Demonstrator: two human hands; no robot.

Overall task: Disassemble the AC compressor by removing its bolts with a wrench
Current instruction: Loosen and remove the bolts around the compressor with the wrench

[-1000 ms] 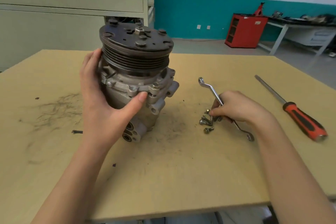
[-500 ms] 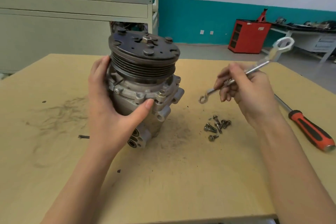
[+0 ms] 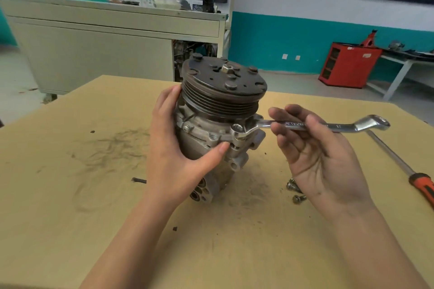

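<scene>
Head view: some small loose bolts [image 3: 296, 192] lie out already. Right hand [image 3: 321, 155] fingers pinch shiny silver wrench [image 3: 305, 125] onto another bolt; left hand [image 3: 178, 148] grips grey metal compressor [image 3: 218, 119].

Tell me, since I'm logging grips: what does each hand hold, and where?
Left hand grips the grey metal AC compressor around its body. Right hand holds the silver ring wrench mid-shank.
</scene>
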